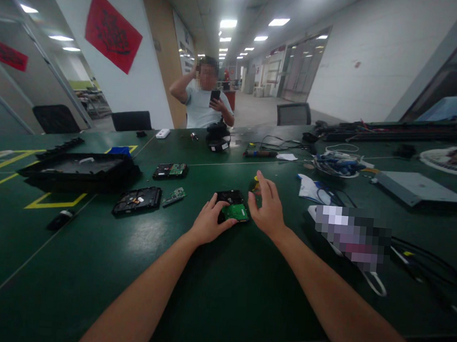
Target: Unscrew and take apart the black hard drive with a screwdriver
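A hard drive (232,197) with a green circuit board (236,212) on its upper side lies on the green table in front of me. My left hand (209,223) grips it by the left, thumb along the near edge and fingers at the far left corner. Just right of the drive, my right hand (268,206) is raised with its fingers apart and nothing in them. Behind its fingertips is a small yellow and reddish thing (257,179), partly hidden, whose kind I cannot make out.
To the left lie a second drive (171,170), an open black casing (137,200), a loose circuit board (175,197) and a black tray (82,167). A pixelated white object (346,235), cables (423,255) and a grey metal box (420,189) lie right. Across the table a person (206,103) holds a phone.
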Motion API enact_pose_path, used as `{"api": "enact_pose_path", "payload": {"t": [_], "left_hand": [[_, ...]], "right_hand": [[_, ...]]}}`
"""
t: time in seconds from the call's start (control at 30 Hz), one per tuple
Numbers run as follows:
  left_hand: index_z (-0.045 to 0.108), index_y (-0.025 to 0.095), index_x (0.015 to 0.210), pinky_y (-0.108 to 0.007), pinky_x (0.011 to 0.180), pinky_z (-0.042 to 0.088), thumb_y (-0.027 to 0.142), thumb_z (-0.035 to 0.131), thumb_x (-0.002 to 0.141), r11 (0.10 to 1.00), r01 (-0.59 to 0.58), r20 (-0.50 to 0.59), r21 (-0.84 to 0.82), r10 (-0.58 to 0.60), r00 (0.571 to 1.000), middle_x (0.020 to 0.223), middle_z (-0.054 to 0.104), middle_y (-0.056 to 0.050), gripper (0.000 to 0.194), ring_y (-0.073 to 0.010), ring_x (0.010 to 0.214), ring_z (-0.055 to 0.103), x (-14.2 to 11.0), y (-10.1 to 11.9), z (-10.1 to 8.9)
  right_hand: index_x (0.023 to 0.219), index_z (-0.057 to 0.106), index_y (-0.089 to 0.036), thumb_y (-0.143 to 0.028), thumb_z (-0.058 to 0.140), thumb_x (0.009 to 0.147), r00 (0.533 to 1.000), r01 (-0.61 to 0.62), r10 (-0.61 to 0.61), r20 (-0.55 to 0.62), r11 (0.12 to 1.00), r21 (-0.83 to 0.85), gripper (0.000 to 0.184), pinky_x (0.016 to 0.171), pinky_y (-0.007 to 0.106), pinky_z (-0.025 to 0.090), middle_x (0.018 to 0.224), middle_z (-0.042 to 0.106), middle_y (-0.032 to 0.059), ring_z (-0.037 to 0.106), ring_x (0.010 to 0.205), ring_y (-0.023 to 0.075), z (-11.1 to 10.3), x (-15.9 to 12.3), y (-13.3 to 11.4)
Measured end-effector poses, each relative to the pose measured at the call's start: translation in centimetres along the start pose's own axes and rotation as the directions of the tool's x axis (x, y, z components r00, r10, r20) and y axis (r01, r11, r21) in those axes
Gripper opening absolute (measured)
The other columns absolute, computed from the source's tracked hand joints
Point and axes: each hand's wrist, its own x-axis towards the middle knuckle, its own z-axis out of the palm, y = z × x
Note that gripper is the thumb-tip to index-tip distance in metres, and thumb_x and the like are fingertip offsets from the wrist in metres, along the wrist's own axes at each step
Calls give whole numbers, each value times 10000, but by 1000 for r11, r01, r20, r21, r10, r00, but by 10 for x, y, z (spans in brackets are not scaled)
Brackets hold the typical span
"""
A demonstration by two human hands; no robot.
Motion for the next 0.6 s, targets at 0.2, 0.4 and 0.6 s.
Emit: {"api": "enact_pose_path", "payload": {"t": [0.2, 0.4, 0.6], "left_hand": [[605, 223, 1361, -532, 1251, 348, 507, 726, 911, 1000, 5, -2, -3, -5, 1000, 1675, 398, -196, 545, -353, 1618, 245, 0, 3, -2], [587, 213, 1395, -528, 1251, 347, 516, 716, 918, 1000, 13, 13, 18, -14, 1000, 1689, 365, -209, 580, -347, 1622, 238, 0, 3, -2], [590, 226, 1385, -538, 1242, 358, 533, 709, 921, 1000, 4, 13, 15, -4, 1000, 1681, 381, -199, 569, -349, 1623, 233, 0, 0, -1]], "right_hand": [[1624, 342, -296, -250, 558, 1017, 1000, -10, 11, -8, 1000, 23, 646, 819, 432, 645, 1242, 569, 126, 654, 962, 242, 0, -1, 1], [1626, 331, -279, -226, 508, 1025, 1000, -5, 6, -9, 1000, 15, 628, 881, 443, 632, 1264, 566, 132, 649, 1032, 250, 0, -1, 1], [1615, 351, -269, -262, 526, 1025, 1000, -14, 14, -6, 1000, 25, 615, 847, 438, 637, 1256, 568, 134, 655, 981, 244, 1, -1, 1]]}}
